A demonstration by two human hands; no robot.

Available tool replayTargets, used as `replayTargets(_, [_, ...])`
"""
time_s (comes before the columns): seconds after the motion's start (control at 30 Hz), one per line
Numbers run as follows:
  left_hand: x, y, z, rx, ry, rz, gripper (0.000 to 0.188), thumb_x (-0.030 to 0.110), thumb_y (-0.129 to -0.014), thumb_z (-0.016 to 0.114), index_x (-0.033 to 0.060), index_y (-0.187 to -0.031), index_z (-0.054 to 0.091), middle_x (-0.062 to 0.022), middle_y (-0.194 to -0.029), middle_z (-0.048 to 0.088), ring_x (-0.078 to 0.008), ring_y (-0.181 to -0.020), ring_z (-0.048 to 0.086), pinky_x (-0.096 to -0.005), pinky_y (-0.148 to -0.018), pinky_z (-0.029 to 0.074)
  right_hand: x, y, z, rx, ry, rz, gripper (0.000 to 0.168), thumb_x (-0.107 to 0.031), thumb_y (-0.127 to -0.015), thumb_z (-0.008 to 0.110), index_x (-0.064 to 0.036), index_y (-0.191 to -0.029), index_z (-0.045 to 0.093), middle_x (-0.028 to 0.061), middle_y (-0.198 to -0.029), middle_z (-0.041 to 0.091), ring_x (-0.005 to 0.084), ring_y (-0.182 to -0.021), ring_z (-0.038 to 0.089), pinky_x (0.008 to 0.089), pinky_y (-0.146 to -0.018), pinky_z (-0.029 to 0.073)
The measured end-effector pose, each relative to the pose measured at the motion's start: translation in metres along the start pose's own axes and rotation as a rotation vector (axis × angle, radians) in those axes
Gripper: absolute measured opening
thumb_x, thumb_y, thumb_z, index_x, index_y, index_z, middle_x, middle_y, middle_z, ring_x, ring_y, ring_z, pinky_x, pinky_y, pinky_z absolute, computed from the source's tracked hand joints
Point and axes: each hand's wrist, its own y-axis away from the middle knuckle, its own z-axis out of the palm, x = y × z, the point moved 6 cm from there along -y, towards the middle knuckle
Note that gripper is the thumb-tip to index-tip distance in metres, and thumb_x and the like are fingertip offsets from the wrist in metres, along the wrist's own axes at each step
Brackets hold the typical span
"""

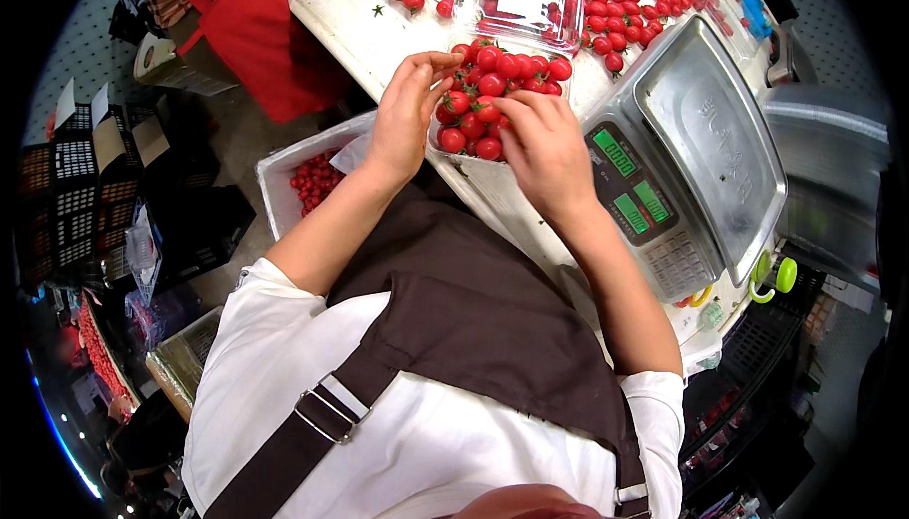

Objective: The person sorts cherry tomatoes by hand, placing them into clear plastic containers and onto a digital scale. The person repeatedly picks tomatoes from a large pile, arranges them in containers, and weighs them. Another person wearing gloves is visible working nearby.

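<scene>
A clear plastic clamshell box point(522, 7), its lid folded back with a white label on it, lies at the edge of the white table. Its base is heaped with red cherry tomatoes point(491, 83). My left hand point(401, 110) is at the box's left side, fingers curved over the rim and touching the tomatoes there. On the right of the heap, my right hand point(543, 142) has its bent fingertips on the tomatoes; whether they pinch one is hidden. More loose cherry tomatoes point(618, 4) are spread on the table beyond the box.
A digital scale point(632, 171) with a steel tray point(710, 128) stands close to my right forearm. Below the table's left edge sits a white foam box point(273, 199) holding small tomatoes. A person in a red apron point(248, 36) is at upper left. Black crates point(74, 192) are stacked far left.
</scene>
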Motion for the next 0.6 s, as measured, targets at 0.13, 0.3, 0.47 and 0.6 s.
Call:
replayTargets(0.13, [0.023, 0.012, 0.006, -0.025, -0.756, 0.310, 0.022, 0.008, -0.096, 0.055, 0.0024, -0.116, 0.062, -0.0130, -0.120, 0.062, -0.0259, -0.115, 0.055, -0.0389, -0.103, 0.042, 0.000, -0.007, 0.025, -0.081, 0.184, 0.025, 0.033, -0.014, -0.081, 0.074, -0.007, -0.112, 0.065, 0.0068, -0.108, 0.061, 0.0267, -0.101, 0.057, 0.0418, -0.086, 0.043])
replayTargets(0.3, [0.019, 0.020, 0.014, -0.161, -1.245, 0.551, 0.030, 0.000, -0.083, 0.067, 0.0046, -0.113, 0.065, -0.0128, -0.109, 0.061, -0.0317, -0.107, 0.055, -0.0398, -0.095, 0.045, 0.007, 0.003, 0.008, 0.049, 0.139, 0.085, 0.036, -0.016, -0.080, 0.076, -0.008, -0.114, 0.064, 0.0076, -0.106, 0.061, 0.0276, -0.099, 0.057, 0.0422, -0.084, 0.042])
replayTargets(0.47, [0.033, 0.002, 0.018, -0.048, -0.981, 0.568, 0.026, 0.001, -0.086, 0.068, 0.0011, -0.111, 0.061, -0.0143, -0.105, 0.062, -0.0319, -0.096, 0.061, -0.0391, -0.088, 0.048, 0.020, 0.001, -0.015, 0.218, 0.132, 0.157, 0.036, -0.004, -0.081, 0.071, -0.004, -0.116, 0.061, 0.0119, -0.109, 0.062, 0.0318, -0.098, 0.058, 0.0429, -0.084, 0.045])
replayTargets(0.6, [0.014, -0.026, 0.028, -0.146, -1.008, 0.485, 0.025, 0.003, -0.086, 0.069, 0.0020, -0.109, 0.062, -0.0139, -0.106, 0.065, -0.0330, -0.092, 0.063, -0.0408, -0.087, 0.049, 0.027, 0.001, 0.004, 0.093, 0.079, 0.046, 0.034, 0.002, -0.081, 0.066, -0.003, -0.115, 0.061, 0.0144, -0.119, 0.063, 0.0330, -0.105, 0.061, 0.0441, -0.090, 0.049])
